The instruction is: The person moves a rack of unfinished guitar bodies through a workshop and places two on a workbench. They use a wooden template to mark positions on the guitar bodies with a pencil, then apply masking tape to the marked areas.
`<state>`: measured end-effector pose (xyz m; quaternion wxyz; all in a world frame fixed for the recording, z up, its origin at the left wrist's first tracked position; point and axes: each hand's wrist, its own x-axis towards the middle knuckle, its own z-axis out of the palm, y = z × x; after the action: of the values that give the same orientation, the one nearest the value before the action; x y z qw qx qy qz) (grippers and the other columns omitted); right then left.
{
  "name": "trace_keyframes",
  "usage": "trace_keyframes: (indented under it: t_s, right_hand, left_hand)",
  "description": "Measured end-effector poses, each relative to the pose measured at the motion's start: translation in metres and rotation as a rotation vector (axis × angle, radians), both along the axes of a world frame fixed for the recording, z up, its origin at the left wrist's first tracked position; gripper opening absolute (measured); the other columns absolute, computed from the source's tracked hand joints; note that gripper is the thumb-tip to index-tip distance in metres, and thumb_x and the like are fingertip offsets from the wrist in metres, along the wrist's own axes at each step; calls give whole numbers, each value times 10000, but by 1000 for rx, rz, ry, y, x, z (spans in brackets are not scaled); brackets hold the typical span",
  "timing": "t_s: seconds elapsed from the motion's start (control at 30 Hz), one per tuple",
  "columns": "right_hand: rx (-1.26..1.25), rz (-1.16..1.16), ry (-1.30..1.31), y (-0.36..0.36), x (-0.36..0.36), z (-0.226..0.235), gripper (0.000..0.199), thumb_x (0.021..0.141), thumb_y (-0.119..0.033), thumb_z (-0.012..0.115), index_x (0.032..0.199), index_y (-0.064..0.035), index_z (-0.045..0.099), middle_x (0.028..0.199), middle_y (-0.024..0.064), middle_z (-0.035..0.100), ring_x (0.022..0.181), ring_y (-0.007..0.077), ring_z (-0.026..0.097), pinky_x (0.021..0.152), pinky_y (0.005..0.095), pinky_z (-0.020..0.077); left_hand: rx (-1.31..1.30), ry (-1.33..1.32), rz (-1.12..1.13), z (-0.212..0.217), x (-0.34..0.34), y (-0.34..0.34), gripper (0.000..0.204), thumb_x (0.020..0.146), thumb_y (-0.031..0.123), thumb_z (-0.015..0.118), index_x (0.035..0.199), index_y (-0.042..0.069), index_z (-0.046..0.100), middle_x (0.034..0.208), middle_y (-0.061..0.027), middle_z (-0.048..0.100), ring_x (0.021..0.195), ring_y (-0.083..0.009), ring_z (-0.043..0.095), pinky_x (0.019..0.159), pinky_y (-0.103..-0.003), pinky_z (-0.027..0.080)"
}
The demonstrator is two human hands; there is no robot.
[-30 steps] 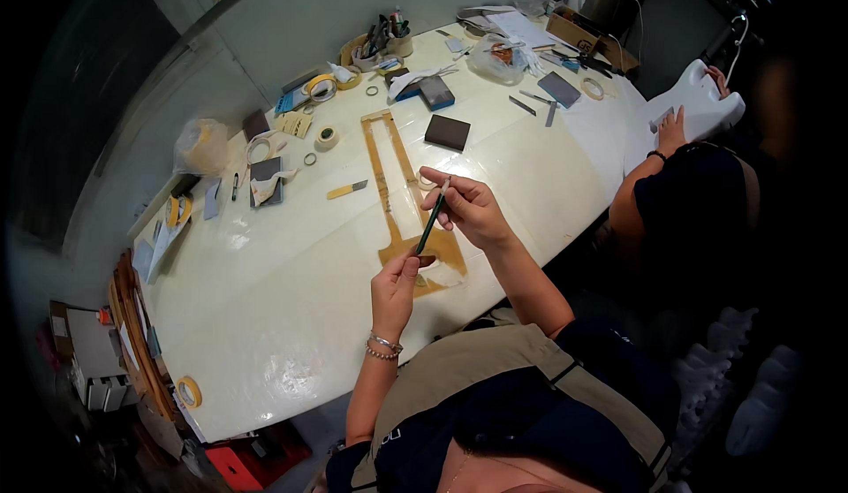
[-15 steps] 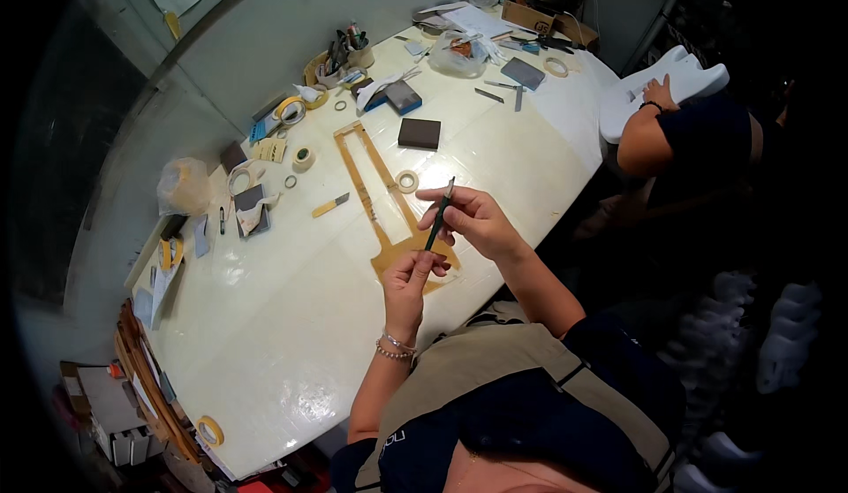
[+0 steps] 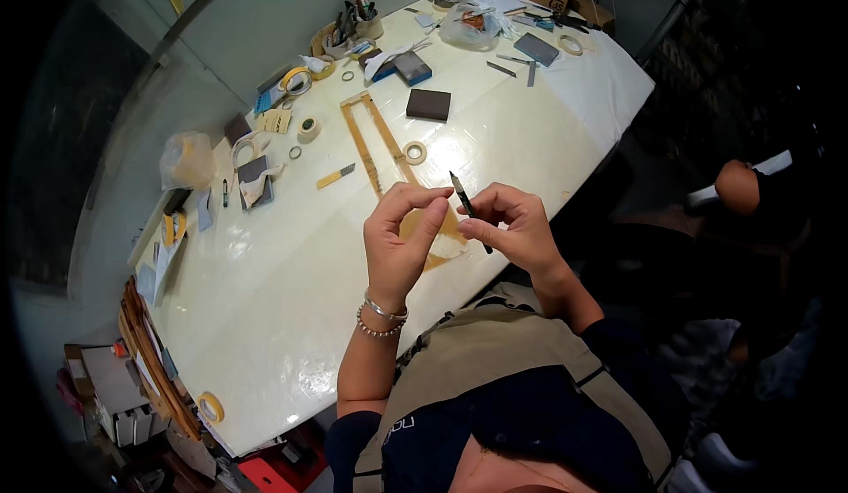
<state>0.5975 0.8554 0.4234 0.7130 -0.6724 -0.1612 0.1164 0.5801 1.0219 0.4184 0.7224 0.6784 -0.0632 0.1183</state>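
Observation:
My right hand [image 3: 517, 228] grips a slim dark pen-shaped tool [image 3: 467, 208] between thumb and fingers. The tool has a pale collar and a dark point that tilts up and away; whether it is a pen or a craft knife I cannot tell. Beside its collar is my left hand [image 3: 402, 232], thumb and forefinger drawn together in a pinch. Anything between those fingertips is too small to make out. Below both hands, partly covered by them, lies a tan flat template [image 3: 360, 135] with a long slot and a wide near end.
Past the template lie a tape roll [image 3: 414, 152], a dark sanding block [image 3: 428, 104] and a yellow-handled knife [image 3: 336, 176]. Pen cups [image 3: 368, 26] and a plastic bag [image 3: 468, 29] stand farther back. A co-worker's arm [image 3: 738, 186] shows at the right beyond the table edge.
My left hand has let go of the tool's lower end and risen beside its collar. My right hand has shifted right with the tool. The co-worker and the white body they touched moved nearer.

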Motion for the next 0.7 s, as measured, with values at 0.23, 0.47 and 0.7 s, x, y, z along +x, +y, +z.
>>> trace_keyframes:
  t_s: [0.23, 0.47, 0.7]
  right_hand:
    - [-153, -120, -187, -8, -10, -5, 136, 769, -68, 688, 752, -22, 561, 524, -47, 474, 478, -2, 379, 441, 171, 269]
    - [-265, -182, -268, -5, -17, 4, 145, 766, -75, 690, 745, 3, 570, 547, -10, 502, 504, 18, 434, 447, 181, 339]
    - [-279, -149, -302, -1, -19, 7, 133, 777, -63, 675, 748, 13, 569, 589, 14, 537, 508, 33, 466, 448, 187, 362]
  left_hand:
    - [20, -71, -12, -2, 1, -14, 69, 748, 23, 655, 815, 11, 648, 774, -50, 610, 726, -112, 569, 669, -226, 441]
    - [88, -48, -3, 1, -3, -12, 62, 732, 26, 665, 787, 5, 643, 745, -50, 605, 698, -111, 567, 648, -225, 443]
    - [54, -21, -13, -1, -3, -7, 48, 726, 23, 656, 763, 2, 634, 738, -54, 610, 704, -109, 568, 659, -228, 445]
